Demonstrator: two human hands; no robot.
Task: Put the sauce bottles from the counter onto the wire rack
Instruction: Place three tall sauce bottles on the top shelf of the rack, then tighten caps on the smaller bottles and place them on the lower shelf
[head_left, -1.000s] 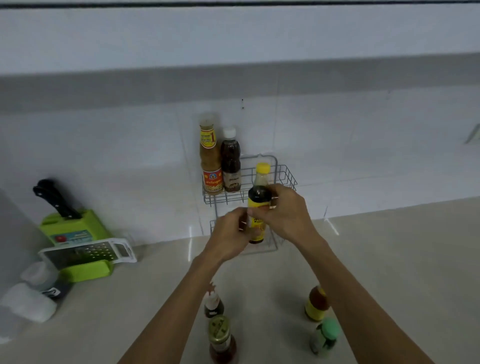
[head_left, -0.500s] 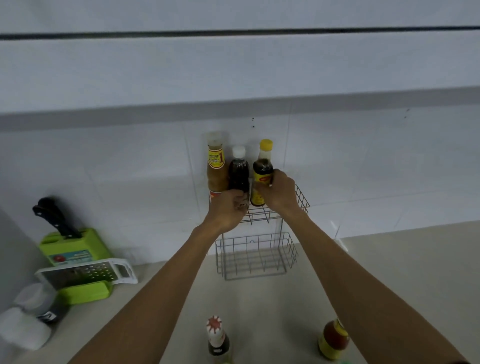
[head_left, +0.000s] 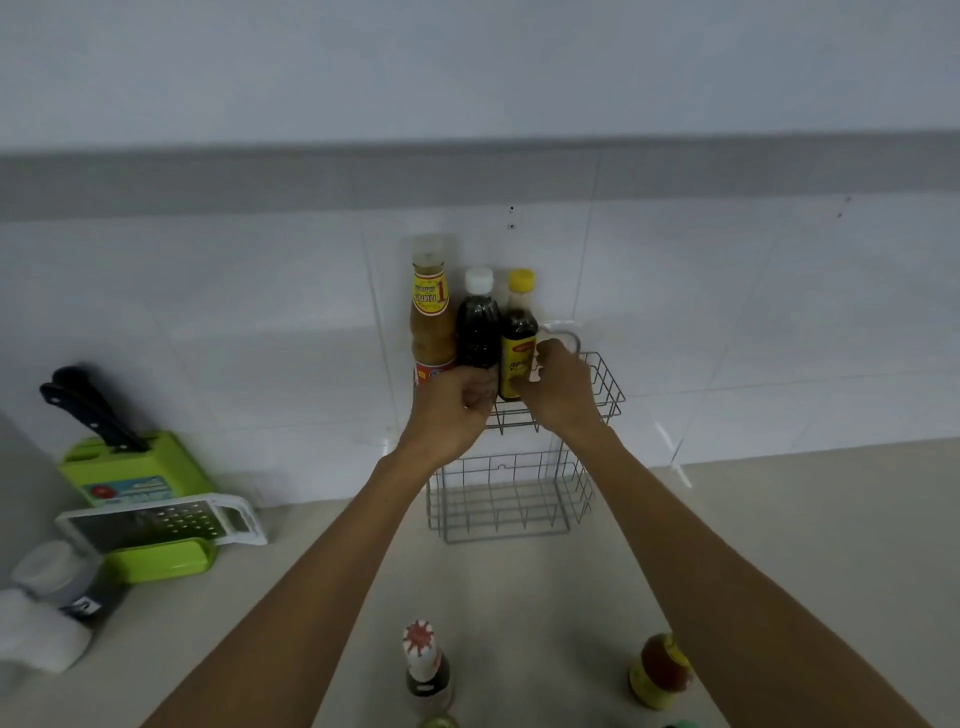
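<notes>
A two-tier wire rack (head_left: 605, 387) stands against the tiled wall. Its upper tier holds a tall orange-sauce bottle (head_left: 431, 322), a dark bottle with a white cap (head_left: 478, 332) and a dark bottle with a yellow cap and yellow label (head_left: 518, 338). My right hand (head_left: 558, 387) wraps the lower part of the yellow-capped bottle. My left hand (head_left: 457, 408) is closed around the base of the white-capped bottle. The lower tier (head_left: 506, 506) looks empty. On the counter near me stand a bottle with a red-and-white cap (head_left: 425, 662) and a squat bottle with a yellow label (head_left: 658, 670).
At the left stand a green knife block (head_left: 130, 467) with black handles, a white grater (head_left: 161, 525) on a green base, and a capped jar (head_left: 57, 577). The tops of two more bottles peek in at the bottom edge.
Both hands lifted the yellow-capped bottle from in front of the rack up into the upper tier, to the right of the white-capped bottle. The left hand shifted to the white-capped bottle.
</notes>
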